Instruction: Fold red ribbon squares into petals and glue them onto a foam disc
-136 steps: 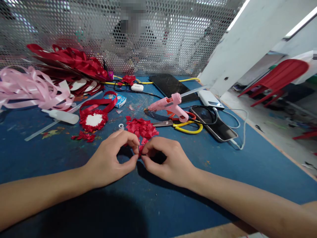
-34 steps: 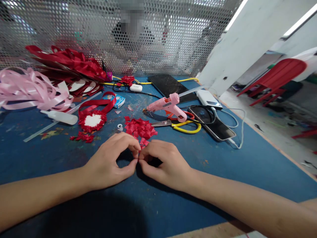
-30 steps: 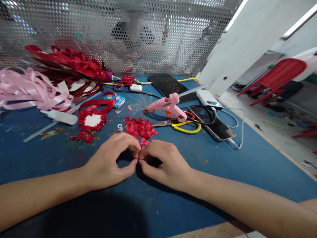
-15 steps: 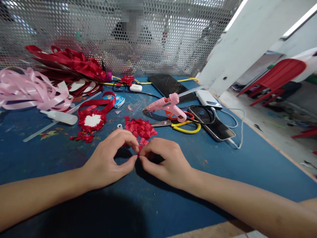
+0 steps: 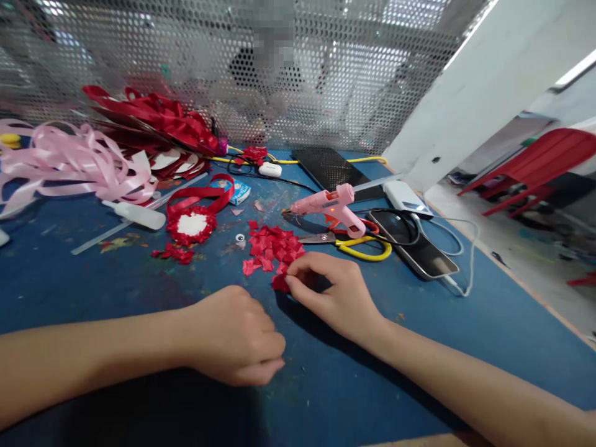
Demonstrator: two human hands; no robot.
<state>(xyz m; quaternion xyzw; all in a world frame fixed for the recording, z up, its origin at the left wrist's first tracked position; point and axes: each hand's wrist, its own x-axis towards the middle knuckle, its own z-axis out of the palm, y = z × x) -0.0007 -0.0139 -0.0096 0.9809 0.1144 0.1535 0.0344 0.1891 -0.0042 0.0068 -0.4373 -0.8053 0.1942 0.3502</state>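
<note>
My right hand [image 5: 333, 295] pinches a small red ribbon piece [image 5: 280, 284] between thumb and fingertips, at the near edge of a pile of red ribbon pieces [image 5: 274, 244]. Closer to me, my left hand [image 5: 237, 338] is closed above the table, its fingertips curled under, so anything inside is hidden. A googly eye [image 5: 239, 238] lies just left of the pile. Farther left is a round red ribbon rosette [image 5: 192, 226] with a white centre and a ribbon loop. Scissors [image 5: 361, 246] with yellow and red handles lie right of the pile, partly beneath a pink glue gun [image 5: 328, 206].
A phone [image 5: 414, 244] with a cable, a white power bank [image 5: 407, 197] and a dark tablet [image 5: 333, 171] lie right. Pink ribbon [image 5: 69, 164], a white bottle [image 5: 137, 215] and red ribbon bundles [image 5: 158, 121] lie left. A perforated metal panel [image 5: 316, 81] stands behind.
My left hand has come away from the right, dropped nearer to me and closed. My right hand still pinches at the pile's near edge. The whole view has shifted slightly.
</note>
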